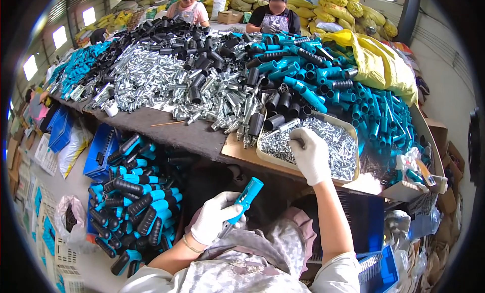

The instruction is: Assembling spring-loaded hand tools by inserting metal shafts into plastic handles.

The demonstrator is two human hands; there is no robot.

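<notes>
Heaped across the worktable [166, 131] I see shiny metal fittings [151, 78] and ribbed black-and-teal handles [303, 70]. My gloved left hand [214, 217] is clamped on a teal plastic handle [246, 196] over my lap; my right hand [309, 154] presses, fingers curled, into the tray [353, 141] of small metal pins [339, 149].

A cluttered workshop hall: bright windows [59, 36] line the wall far left of the hands, stuffed yellow sacks [337, 11] stack against the far wall beyond them, and a pale concrete floor [76, 179] lies below left.
</notes>
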